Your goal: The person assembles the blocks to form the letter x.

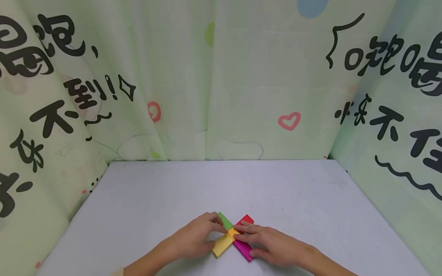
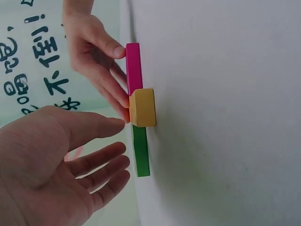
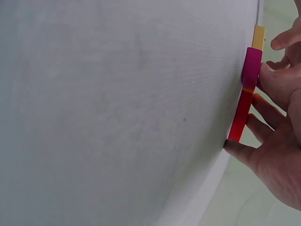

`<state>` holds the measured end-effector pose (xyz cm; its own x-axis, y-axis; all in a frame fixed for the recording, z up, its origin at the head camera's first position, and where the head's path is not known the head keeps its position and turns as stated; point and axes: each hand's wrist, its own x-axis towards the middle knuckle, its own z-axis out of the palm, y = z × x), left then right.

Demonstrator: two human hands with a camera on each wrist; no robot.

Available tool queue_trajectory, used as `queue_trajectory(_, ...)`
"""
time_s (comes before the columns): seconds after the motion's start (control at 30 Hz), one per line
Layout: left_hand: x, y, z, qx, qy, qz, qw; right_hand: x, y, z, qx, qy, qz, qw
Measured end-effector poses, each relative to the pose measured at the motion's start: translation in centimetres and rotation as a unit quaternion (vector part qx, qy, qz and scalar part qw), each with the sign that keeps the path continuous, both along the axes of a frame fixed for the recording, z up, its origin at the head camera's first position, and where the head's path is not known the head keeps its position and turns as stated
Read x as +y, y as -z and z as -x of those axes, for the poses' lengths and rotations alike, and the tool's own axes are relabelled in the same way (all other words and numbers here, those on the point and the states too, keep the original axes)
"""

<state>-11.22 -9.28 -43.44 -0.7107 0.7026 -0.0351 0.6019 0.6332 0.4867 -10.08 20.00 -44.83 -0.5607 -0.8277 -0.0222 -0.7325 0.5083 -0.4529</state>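
Note:
Several coloured wooden blocks lie flat on the table in an X. A small orange block (image 1: 233, 234) is at its centre. Around it are a green block (image 1: 225, 221), a red block (image 1: 248, 219), a yellow block (image 1: 222, 246) and a magenta block (image 1: 243, 250). My left hand (image 1: 197, 238) hovers beside the yellow and green blocks, fingers loosely bent; in the left wrist view its fingertips (image 2: 120, 162) look slightly apart from them. My right hand (image 1: 272, 245) rests extended fingers on the red and orange blocks, its thumb by the magenta block's outer end.
The blocks lie on a white tabletop (image 1: 207, 188) near its front. A pale green curtain (image 1: 241, 76) with dark lettering and hearts hangs behind the table and along both sides.

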Motion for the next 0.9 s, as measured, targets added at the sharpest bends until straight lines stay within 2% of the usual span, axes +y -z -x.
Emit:
queue_trajectory(0.27, -0.2, 0.6, 0.0, 0.005, -0.009, 0.023, 0.9997, -0.1, -0.2, 0.0, -0.008, 0.007, -0.013, 0.9999)
queue_trajectory(0.43, -0.4, 1.0, 0.2, 0.007, 0.001, 0.025, 0.9997, -0.1, -0.4, 0.1, -0.020, 0.012, -0.019, 0.9995)
queue_trajectory(0.6, -0.3, 1.1, 0.3, 0.019, 0.010, 0.031, 0.9993, -0.1, -0.4, 0.2, -0.017, 0.009, -0.018, 0.9996)
queue_trajectory(0.9, -0.2, 1.1, 0.1, 0.026, 0.006, 0.038, 0.9989, 0.0, -0.3, 0.1, -0.017, 0.009, -0.015, 0.9997)
